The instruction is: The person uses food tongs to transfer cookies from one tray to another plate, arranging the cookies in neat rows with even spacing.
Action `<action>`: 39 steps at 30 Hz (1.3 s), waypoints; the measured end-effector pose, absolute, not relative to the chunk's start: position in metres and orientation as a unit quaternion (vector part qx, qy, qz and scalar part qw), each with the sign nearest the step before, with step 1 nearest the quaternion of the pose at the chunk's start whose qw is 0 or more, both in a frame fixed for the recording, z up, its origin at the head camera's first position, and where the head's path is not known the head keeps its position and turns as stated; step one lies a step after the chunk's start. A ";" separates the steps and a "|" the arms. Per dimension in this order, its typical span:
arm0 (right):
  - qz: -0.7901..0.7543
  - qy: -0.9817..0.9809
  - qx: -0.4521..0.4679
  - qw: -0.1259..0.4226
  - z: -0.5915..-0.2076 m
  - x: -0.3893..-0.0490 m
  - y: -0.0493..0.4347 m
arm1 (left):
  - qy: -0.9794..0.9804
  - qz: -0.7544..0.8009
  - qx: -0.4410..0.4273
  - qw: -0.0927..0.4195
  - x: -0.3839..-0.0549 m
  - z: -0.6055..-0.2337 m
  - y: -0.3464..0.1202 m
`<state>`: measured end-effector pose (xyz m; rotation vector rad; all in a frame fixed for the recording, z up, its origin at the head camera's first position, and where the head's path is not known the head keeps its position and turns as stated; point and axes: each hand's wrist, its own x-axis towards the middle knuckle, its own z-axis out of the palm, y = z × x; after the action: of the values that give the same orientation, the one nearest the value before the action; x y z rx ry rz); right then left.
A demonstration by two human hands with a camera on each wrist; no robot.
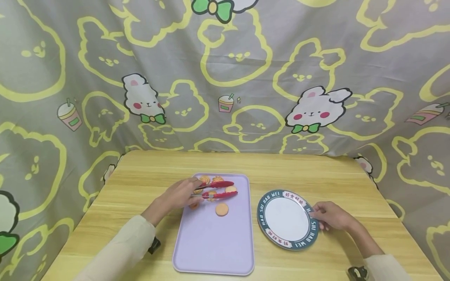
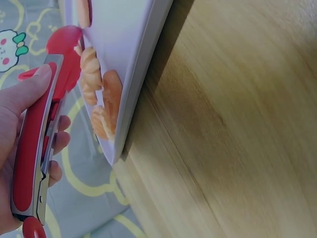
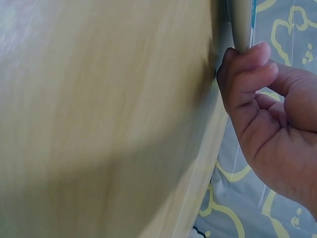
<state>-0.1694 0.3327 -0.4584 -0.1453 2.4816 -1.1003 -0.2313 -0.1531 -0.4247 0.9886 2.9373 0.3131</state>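
At far left of the work, the left hand (image 1: 181, 193) reaches over the edge of the tray and grasps the tongs (image 1: 223, 184), its thumb laid along one red handle and its fingers curled round the other side. This hold, partly closed, appears to let the squeeze of the hand govern the tongs, whose two red ends stand apart, pointing right. The tongs lie over the far half of the lilac tray (image 1: 218, 246), where the biscuits (image 1: 218, 178) are gathered; a pale one shows about the tips, though whether it is clamped cannot be told. One flat round biscuit (image 1: 222, 209) lies nearer the person, just below the tongs; the near half of the tray is bare. The raised rim presumably keeps the pieces together.

To the right, the plate (image 1: 286, 218) lies face up on the bench (image 1: 158, 164), near the tray but not touching it, a position within easy reach of both hands. At far right, the right hand (image 1: 332, 216) pinches the plate's right rim, its fingers bent at the edge and partly beneath it; a light hold, probably meant to steady the plate while leaving its white centre uncovered.
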 end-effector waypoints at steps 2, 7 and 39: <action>-0.396 0.892 -0.052 0.211 -0.458 -0.169 0.333 | 0.944 0.099 0.313 0.013 -0.231 -0.425 -0.152; -0.399 0.891 -0.047 0.213 -0.460 -0.169 0.334 | 0.944 0.100 0.313 0.010 -0.230 -0.425 -0.152; -0.396 0.893 -0.044 0.208 -0.459 -0.170 0.333 | 0.900 0.071 0.429 0.026 -0.212 -0.407 -0.040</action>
<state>-0.1701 0.3334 -0.4593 -0.1217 2.4855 -1.1029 -0.2123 -0.0403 -0.4071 1.3272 2.7811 0.2187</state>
